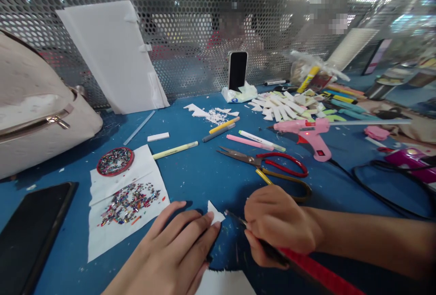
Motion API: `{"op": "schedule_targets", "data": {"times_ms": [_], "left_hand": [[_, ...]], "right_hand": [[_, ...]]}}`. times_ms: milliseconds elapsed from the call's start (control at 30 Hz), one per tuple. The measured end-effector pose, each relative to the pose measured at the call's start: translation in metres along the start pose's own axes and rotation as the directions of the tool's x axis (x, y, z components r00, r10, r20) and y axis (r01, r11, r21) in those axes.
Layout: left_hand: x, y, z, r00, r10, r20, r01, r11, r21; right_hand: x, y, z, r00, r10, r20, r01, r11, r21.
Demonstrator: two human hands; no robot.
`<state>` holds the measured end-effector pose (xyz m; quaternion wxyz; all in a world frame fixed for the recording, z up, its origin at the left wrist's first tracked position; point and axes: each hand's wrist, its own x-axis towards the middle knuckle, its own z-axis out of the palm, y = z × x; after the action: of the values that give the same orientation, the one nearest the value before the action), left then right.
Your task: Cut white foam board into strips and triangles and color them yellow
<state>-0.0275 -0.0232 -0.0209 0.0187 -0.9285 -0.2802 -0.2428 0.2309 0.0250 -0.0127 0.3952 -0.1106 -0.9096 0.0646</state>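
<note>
My left hand (175, 245) lies palm down on the blue table, fingers stretched out. Two of its fingertips press on a small pointed white piece (215, 213), perhaps foam board. In my right hand (274, 224), a craft knife (293, 258) with a red and black handle is gripped. Its thin metal tip sits just right of the white piece, with a white crumb at the end. Below my hands, a white sheet with a rough edge (226, 282) is partly out of view. Beyond my right hand lie scissors (254, 160) with red and yellow handles.
Left: a paper (97, 240) with colourful beads, a round red-rimmed dish (131, 167), a phone (37, 236) and a bag (44, 117). Ahead: several markers (250, 142), white scraps (218, 115), a propped phone (237, 71). Right: a pink glue gun (311, 133) with a black cord (354, 179).
</note>
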Motion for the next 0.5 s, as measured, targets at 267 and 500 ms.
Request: {"op": "schedule_targets", "data": {"times_ms": [267, 500], "left_hand": [[0.001, 0.001, -0.005, 0.999, -0.039, -0.031, 0.036, 0.995, -0.094], [0.034, 0.002, -0.024, 0.899, -0.422, 0.115, 0.433, 0.823, -0.368]], "right_hand": [[0.011, 0.001, -0.005, 0.853, 0.500, -0.151, -0.442, 0.845, 0.302], [0.004, 0.000, 0.001, 0.887, 0.418, -0.195, -0.330, 0.870, 0.365]]}}
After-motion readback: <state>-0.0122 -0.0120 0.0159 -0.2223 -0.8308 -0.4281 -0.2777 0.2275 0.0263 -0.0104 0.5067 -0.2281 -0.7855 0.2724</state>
